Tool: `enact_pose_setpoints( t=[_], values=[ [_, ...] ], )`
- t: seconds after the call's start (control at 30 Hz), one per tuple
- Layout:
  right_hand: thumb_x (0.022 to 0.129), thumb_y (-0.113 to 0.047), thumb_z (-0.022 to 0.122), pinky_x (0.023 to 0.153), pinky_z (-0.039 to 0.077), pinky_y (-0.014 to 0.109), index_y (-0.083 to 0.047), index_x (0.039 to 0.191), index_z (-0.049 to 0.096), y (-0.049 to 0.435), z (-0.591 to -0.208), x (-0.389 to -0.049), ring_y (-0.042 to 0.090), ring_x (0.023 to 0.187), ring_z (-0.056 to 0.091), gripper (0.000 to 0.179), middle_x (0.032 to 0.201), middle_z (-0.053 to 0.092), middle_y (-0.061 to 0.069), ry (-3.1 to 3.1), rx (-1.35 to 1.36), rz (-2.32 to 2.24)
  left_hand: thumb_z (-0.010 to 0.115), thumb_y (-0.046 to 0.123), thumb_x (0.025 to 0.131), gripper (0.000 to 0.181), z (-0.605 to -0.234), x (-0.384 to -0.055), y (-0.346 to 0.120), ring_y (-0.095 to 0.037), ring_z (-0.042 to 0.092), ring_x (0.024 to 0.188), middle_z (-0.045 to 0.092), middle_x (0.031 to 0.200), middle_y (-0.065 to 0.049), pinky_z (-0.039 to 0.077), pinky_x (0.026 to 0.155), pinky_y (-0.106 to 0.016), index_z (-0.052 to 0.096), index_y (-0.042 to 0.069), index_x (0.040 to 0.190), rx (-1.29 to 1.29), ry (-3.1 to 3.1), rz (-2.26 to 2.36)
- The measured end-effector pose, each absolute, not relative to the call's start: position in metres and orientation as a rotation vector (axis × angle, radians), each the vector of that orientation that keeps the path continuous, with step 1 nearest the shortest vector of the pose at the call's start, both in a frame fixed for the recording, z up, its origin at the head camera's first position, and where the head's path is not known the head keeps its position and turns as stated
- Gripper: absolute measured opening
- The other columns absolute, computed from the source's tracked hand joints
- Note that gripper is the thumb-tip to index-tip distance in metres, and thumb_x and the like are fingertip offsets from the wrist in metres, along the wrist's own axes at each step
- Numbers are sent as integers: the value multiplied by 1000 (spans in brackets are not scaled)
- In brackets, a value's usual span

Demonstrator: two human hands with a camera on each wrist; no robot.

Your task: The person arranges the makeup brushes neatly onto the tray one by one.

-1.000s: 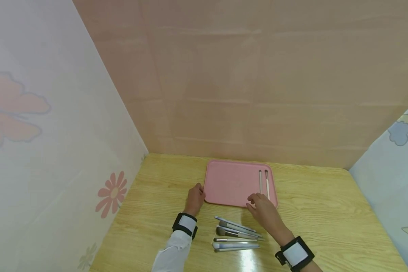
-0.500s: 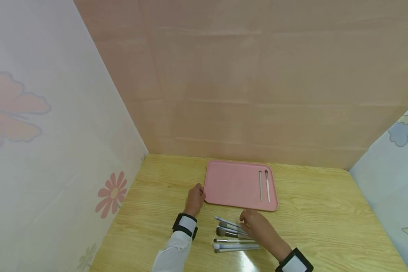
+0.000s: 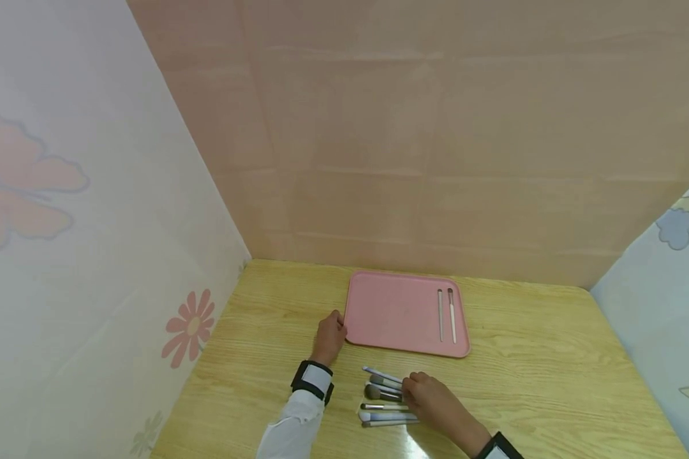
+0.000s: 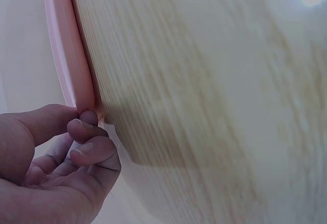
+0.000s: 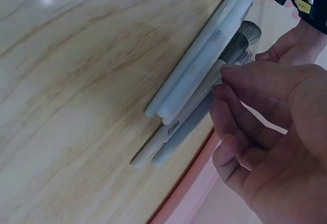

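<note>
At the near left corner of the pink tray (image 3: 402,312), my left hand (image 3: 328,338) pinches the rim between thumb and fingers; the left wrist view shows the hold on the tray edge (image 4: 69,45) up close. My right hand (image 3: 436,405) is over the right part of a group of makeup brushes (image 3: 379,414), hiding their handle ends in the head view. In the right wrist view, its thumb and index finger (image 5: 219,101) pinch at a makeup brush (image 5: 186,132) beside the dark-ferruled one (image 5: 235,47). The brushes lie side by side on the table.
Two slim makeup brushes (image 3: 441,315) lie parallel along the tray's right side. The wooden table (image 3: 551,357) meets a tan backdrop (image 3: 413,191) behind the tray. Patterned panels stand left (image 3: 120,255) and right (image 3: 666,306).
My right hand has moved back from the tray's near right part to the brush group, and its fingers have closed in there. The left hand stays at the tray corner.
</note>
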State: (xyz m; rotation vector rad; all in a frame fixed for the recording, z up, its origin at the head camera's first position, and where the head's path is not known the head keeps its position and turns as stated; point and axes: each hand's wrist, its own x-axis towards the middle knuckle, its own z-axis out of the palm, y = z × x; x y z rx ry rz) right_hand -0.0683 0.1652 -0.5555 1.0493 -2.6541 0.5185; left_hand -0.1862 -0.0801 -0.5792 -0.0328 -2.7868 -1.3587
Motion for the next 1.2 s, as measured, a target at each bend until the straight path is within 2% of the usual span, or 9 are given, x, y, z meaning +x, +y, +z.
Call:
enact_pose_setpoints(
  t=[0.33, 0.83, 1.03, 1.2],
  values=[
    [72, -7, 83, 56, 40, 19, -14, 75, 57, 165, -559, -67, 4, 65, 44, 27, 71, 51, -9, -2699, 1021, 489, 59, -8, 88, 7, -577, -184, -80, -14, 54, 65, 63, 76, -10, 43, 55, -25, 55, -2, 88, -16, -2790, -1367],
    [61, -8, 87, 54, 36, 19, -16, 74, 53, 163, -568, -67, 5, 63, 42, 38, 70, 48, -10, -2591, 1019, 385, 61, -7, 88, 7, -579, -185, -80, -15, 54, 65, 62, 75, -12, 42, 54, -26, 56, -2, 88, -20, -2772, -1383],
    [63, -11, 86, 54, 33, 19, -16, 76, 53, 162, -566, -66, 7, 63, 41, 36, 70, 48, -9, -2617, 1019, 307, 61, -6, 89, 7, -581, -186, -79, -15, 53, 64, 62, 75, -11, 42, 54, -25, 56, -2, 88, -12, -2780, -1370],
    [66, -13, 84, 55, 35, 21, -14, 76, 56, 162, -562, -66, 10, 63, 44, 30, 69, 50, -7, -2658, 1010, 243, 61, -5, 89, 6, -583, -187, -80, -14, 53, 64, 62, 75, -10, 42, 54, -24, 56, -1, 89, -2, -2788, -1375]
  ],
)
